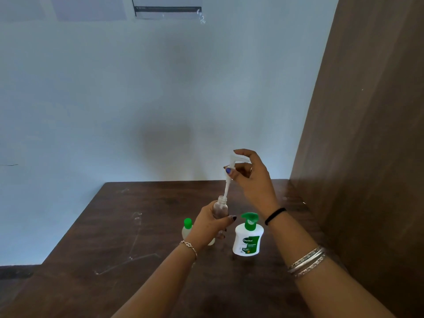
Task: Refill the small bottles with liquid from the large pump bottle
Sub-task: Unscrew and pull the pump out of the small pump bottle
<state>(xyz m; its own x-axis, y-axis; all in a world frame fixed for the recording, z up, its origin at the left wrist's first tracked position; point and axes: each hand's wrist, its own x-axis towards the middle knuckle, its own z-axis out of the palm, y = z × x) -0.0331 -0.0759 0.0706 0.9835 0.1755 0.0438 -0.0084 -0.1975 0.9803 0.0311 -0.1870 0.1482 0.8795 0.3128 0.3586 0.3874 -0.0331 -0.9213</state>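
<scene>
My left hand [212, 223] grips a small clear bottle [220, 208], uncapped, its open neck pointing up. My right hand [249, 175] pinches a white pump head with its long dip tube [227, 184], lifted above that bottle; the tube's lower end sits at the bottle's mouth. A white pump bottle with a green pump and green label [248, 239] stands on the table just right of my left hand. A small pale bottle with a green cap [187, 226] stands behind my left hand, partly hidden by it.
The dark wooden table [128, 226] carries pale scratch marks on its left half. A tall brown wooden panel [367, 134] rises along the right side. A pale blue wall [137, 99] stands directly behind the table.
</scene>
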